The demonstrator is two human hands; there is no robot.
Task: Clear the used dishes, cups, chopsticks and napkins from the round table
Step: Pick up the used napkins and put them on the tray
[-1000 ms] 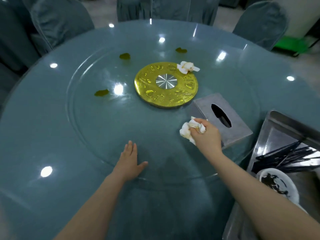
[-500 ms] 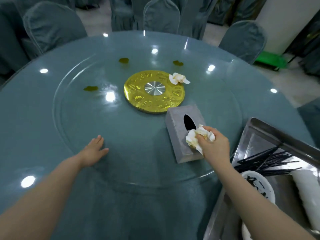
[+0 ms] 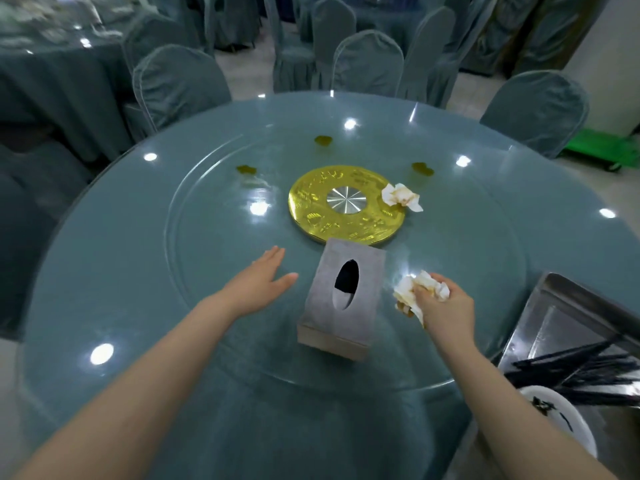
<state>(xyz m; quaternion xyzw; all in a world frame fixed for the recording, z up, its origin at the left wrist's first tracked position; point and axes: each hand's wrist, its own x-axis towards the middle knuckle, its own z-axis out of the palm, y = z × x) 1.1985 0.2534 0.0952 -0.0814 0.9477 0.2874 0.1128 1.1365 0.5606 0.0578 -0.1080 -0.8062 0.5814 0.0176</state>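
Note:
My right hand (image 3: 445, 308) is closed around a crumpled, stained white napkin (image 3: 410, 292), just right of a grey tissue box (image 3: 341, 296) on the glass turntable (image 3: 214, 258). My left hand (image 3: 258, 284) lies flat and open on the turntable, left of the box. A second crumpled napkin (image 3: 401, 197) rests at the right edge of the gold centre disc (image 3: 346, 206). The round table (image 3: 86, 271) has a blue-grey cloth.
A steel tray (image 3: 554, 306) at the right holds several black chopsticks (image 3: 581, 368) and a dirty white dish (image 3: 554, 414). Three small greenish smears (image 3: 323, 140) dot the turntable. Covered chairs (image 3: 176, 81) ring the far side; a green cart (image 3: 609, 147) stands far right.
The turntable has rotated, carrying the tissue box and far napkin round. My left hand moved across the glass toward the box. My right hand with its napkin now sits right of the box.

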